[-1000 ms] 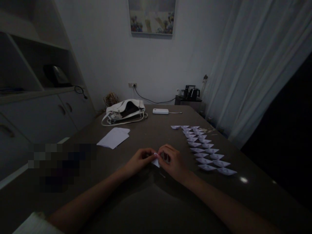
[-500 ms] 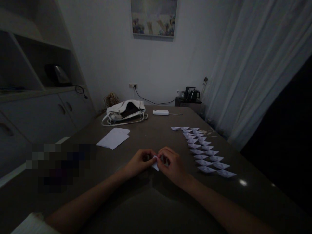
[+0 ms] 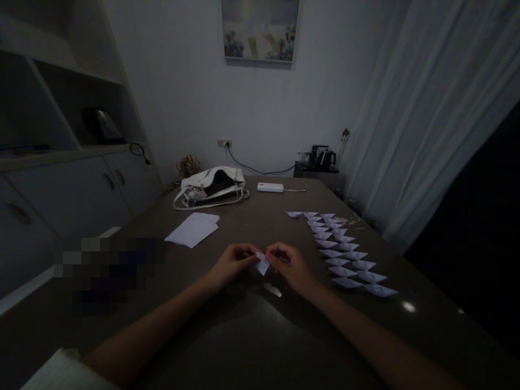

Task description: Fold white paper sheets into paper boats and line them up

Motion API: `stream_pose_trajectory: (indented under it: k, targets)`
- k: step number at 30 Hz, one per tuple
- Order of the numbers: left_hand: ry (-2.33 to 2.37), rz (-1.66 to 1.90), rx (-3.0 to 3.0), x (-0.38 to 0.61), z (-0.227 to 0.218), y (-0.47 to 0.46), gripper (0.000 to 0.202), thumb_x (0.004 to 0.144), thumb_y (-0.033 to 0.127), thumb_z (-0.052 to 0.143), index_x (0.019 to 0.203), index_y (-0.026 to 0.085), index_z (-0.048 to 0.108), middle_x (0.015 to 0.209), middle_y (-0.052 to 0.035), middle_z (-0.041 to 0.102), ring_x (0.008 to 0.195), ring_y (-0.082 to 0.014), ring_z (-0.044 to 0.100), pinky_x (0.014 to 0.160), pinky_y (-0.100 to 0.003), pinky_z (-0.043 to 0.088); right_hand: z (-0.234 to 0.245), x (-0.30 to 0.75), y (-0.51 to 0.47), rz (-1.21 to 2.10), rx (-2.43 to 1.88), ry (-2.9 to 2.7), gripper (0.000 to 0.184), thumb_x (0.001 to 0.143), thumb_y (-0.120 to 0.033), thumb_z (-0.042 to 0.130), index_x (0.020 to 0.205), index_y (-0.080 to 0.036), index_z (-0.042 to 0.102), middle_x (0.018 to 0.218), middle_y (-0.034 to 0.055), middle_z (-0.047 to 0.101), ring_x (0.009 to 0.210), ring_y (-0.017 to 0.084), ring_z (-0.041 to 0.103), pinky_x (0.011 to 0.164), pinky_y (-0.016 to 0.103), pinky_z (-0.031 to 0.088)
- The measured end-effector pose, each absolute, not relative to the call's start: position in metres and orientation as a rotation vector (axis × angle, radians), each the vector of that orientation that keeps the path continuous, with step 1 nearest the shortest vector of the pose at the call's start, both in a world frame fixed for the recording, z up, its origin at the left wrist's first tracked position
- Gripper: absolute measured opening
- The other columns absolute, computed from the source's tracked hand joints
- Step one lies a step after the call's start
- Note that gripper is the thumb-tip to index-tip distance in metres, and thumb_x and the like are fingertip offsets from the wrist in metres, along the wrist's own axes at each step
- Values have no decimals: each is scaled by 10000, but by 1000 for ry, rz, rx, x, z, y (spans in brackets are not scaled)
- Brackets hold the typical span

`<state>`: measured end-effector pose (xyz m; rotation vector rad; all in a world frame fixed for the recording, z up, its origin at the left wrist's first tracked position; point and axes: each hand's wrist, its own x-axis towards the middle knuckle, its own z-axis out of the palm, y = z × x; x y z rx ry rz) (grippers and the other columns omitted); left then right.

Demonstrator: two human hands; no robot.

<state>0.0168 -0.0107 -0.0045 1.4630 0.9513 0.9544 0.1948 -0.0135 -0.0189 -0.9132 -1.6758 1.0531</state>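
A small folded piece of white paper (image 3: 262,264) is held up between my two hands, its point hanging downward over the dark table. My left hand (image 3: 234,264) pinches its left side between thumb and fingers. On the other side, my right hand (image 3: 293,269) grips the upper right edge in the same way. A pale reflection of the paper shows on the tabletop below. To the right, several folded paper boats (image 3: 343,284) stand in two slanting columns. A stack of white paper sheets (image 3: 192,229) lies to the left, beyond my left hand.
A white handbag (image 3: 211,187) rests at the table's far left, with a white power bank (image 3: 270,187) and its short cable beside it. Cabinets (image 3: 81,189) line the left wall. A sheer curtain (image 3: 390,135) hangs at right. A blurred patch (image 3: 109,273) covers the table's left part.
The folded paper has been raised and turned, so more of its face shows between my hands. Both hands stay pinched on it and sit slightly farther apart. The view has shifted slightly.
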Motion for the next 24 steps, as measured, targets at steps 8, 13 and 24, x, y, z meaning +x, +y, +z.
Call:
stream_pose_trajectory:
  k: [8, 13, 24]
  targets:
    - [1035, 971, 1527, 17, -8, -8, 296, 677, 398, 669, 697, 115, 583, 621, -11, 598, 548, -116, 536, 521, -211, 390, -10, 198, -22, 546, -950, -1930, 119, 792, -261, 602, 879, -190, 563, 873, 33, 589, 754, 143, 557, 609, 233, 426]
    - [1079, 939, 1690, 20, -8, -11, 298, 718, 413, 624, 704, 119, 578, 608, 2, 573, 535, -106, 498, 517, -206, 360, -4, 196, -29, 233, -955, -2060, 35, 785, -151, 545, 773, -184, 545, 853, 40, 585, 813, 162, 551, 717, 267, 418]
    - [1101, 880, 1931, 22, -7, -16, 208, 777, 297, 551, 792, 116, 654, 688, -25, 637, 630, -132, 544, 593, -219, 391, -12, 188, -36, 2, -1056, -2096, 93, 755, -120, 490, 686, -182, 502, 713, 20, 545, 669, 138, 519, 620, 240, 380]
